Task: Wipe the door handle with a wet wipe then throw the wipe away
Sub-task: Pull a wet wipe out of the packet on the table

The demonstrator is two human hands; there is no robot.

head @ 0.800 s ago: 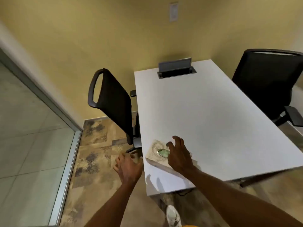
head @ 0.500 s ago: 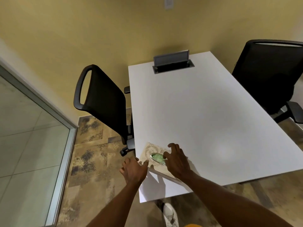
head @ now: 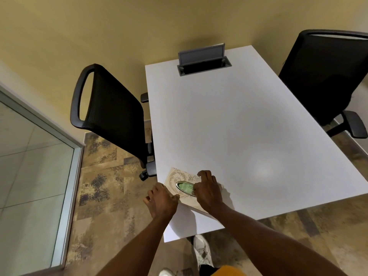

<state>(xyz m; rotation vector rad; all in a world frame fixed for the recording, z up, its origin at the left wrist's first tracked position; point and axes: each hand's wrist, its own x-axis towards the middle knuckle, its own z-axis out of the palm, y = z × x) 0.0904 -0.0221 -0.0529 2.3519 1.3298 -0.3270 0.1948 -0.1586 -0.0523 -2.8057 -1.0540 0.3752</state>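
A flat beige wipe box [head: 179, 178] with a swirl print lies at the near left corner of the white table [head: 239, 126]. Its oval opening [head: 184, 185] shows greenish material inside. My right hand [head: 207, 191] rests on top of the box, fingertips at the right rim of the opening. My left hand [head: 162, 200] grips the box's near left edge at the table's side. No loose wipe is out of the box. No door handle or bin shows in this view.
A black mesh office chair [head: 111, 114] stands left of the table, another chair [head: 326, 76] at the right. A grey pop-up socket box [head: 203, 60] sits at the table's far end. A glass panel with a metal frame [head: 69, 186] runs along the left.
My left hand has come up from beside the table and taken hold of the box's edge. My right fingers have closed in on the oval opening. The head has moved closer.
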